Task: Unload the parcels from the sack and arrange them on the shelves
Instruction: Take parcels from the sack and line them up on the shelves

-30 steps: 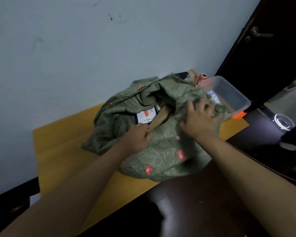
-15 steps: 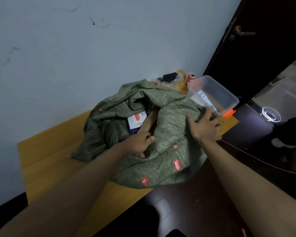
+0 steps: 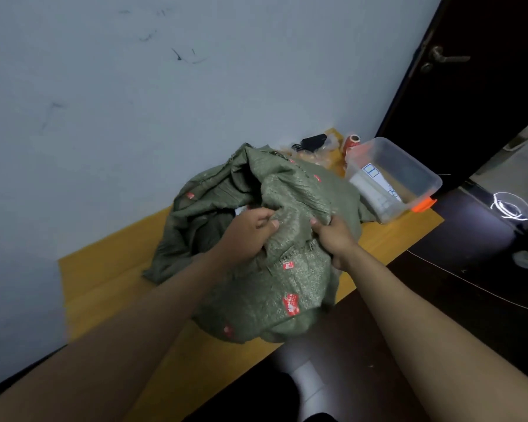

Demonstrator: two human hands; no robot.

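Observation:
A green woven sack with red printed marks lies bulging on a yellow wooden tabletop, against a pale wall. My left hand grips the sack's near rim at the opening, fingers curled into the cloth. My right hand grips the same rim a little to the right. Only a small white sliver of a parcel shows inside the opening above my left hand; the other contents are hidden by folds.
A clear plastic box with an orange latch holds white papers at the table's right end. Behind it stand a red can, a black item and crumpled plastic. A dark door and dark floor lie to the right.
My right hand left the sack's right side and came in to grip the rim beside my left hand. The mouth has been drawn together, hiding the white parcel and the brown one seen before.

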